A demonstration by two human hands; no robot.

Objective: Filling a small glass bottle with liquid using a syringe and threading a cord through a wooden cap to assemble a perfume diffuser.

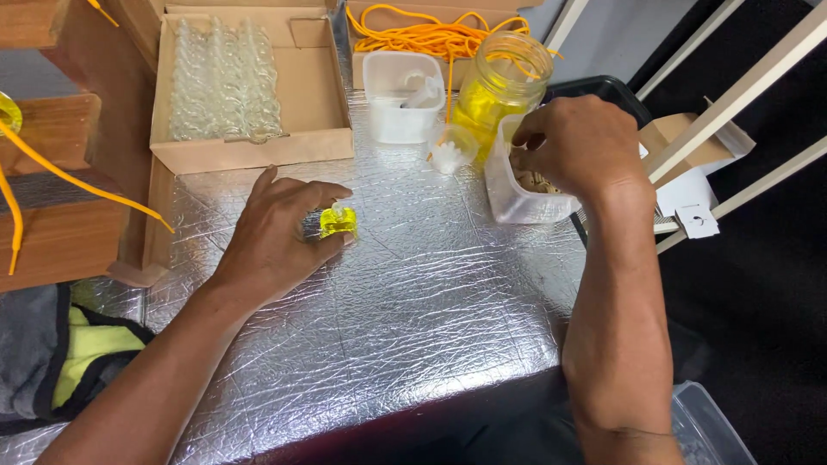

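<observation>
While left hand (280, 228) steadies vial (338, 221).

Small yellow-filled bottle (338, 221) upright on foil, clear tub (517, 194) beside jar

Bare forearms, no sleeves, rings.
</observation>
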